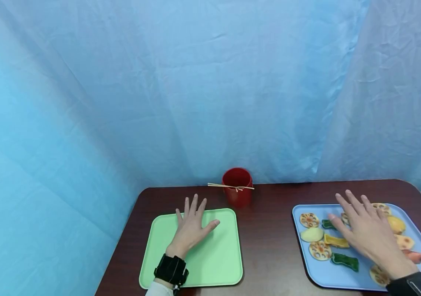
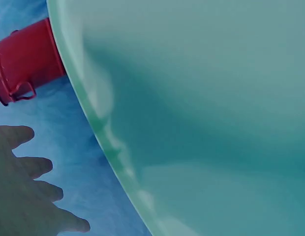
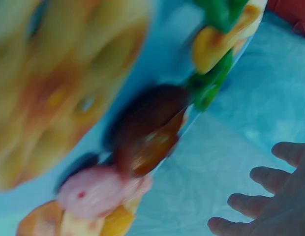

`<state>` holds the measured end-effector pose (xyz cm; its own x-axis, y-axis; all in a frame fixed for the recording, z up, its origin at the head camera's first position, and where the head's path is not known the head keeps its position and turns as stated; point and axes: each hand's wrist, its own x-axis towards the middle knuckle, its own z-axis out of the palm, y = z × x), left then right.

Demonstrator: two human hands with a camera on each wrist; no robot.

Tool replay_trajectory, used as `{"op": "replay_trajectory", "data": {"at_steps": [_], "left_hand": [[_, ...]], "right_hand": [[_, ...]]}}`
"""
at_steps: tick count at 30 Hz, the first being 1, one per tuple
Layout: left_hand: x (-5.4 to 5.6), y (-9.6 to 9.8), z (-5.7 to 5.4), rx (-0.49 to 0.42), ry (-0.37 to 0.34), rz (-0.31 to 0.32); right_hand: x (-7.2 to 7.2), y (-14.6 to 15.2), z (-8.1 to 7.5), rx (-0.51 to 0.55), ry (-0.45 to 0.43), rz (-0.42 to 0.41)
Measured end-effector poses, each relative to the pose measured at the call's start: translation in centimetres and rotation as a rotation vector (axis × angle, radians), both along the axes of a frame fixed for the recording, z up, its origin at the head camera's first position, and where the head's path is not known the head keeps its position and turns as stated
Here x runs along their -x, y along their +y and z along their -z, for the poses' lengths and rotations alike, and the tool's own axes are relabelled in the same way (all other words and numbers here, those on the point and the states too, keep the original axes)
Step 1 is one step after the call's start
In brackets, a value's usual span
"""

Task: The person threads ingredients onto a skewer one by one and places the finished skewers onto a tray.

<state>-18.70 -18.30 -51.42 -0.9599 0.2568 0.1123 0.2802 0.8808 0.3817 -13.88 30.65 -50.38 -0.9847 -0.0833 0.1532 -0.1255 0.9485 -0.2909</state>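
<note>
My left hand (image 1: 189,231) is spread over the light green tray (image 1: 217,263), fingers straight and holding nothing. In the left wrist view the tray's pale surface fills most of the picture. My right hand (image 1: 371,234), fingers also extended, hovers above the blue tray (image 1: 328,280) of food pieces. On that tray lie several lotus root slices (image 1: 320,250), green pepper pieces (image 1: 345,262), a yellow strip (image 1: 336,241) and a pale oval slice (image 1: 311,234). A glossy brown piece (image 3: 147,128) and a pink piece (image 3: 98,191) show in the right wrist view. The right hand hides part of the food.
Behind the green tray stands a red bucket (image 1: 238,199) with thin pale sticks (image 1: 217,185) across its rim. Both trays rest on a dark brown table (image 1: 265,246). A blue curtain (image 1: 232,102) hangs around the table's far and left sides.
</note>
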Motion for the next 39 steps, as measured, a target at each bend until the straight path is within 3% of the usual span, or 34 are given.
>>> {"op": "replay_trajectory", "data": {"at_steps": [6, 11, 15, 24, 31, 39], "left_hand": [[-0.7, 1.0, 0.0, -0.035, 0.008, 0.0], [-1.1, 1.7, 0.2, -0.088, -0.01, 0.002], [-1.4, 2.1, 0.0, -0.103, -0.019, 0.004], [-2.0, 2.9, -1.1, -0.134, 0.004, 0.019], [-2.6, 4.1, -1.9, -0.154, -0.016, 0.016], [-2.7, 4.7, -1.8, -0.172, -0.019, 0.028]], "right_hand": [[-0.3, -3.1, -1.2, 0.003, 0.04, -0.05], [0.0, -6.2, -2.3, 0.059, 0.115, -0.116], [0.4, -8.7, -3.1, 0.106, 0.125, -0.153], [2.7, -14.0, -4.5, 0.238, 0.296, -0.224], [4.7, -16.5, -5.2, 0.279, 0.338, -0.303], [6.1, -17.9, -5.2, 0.356, 0.398, -0.332]]}}
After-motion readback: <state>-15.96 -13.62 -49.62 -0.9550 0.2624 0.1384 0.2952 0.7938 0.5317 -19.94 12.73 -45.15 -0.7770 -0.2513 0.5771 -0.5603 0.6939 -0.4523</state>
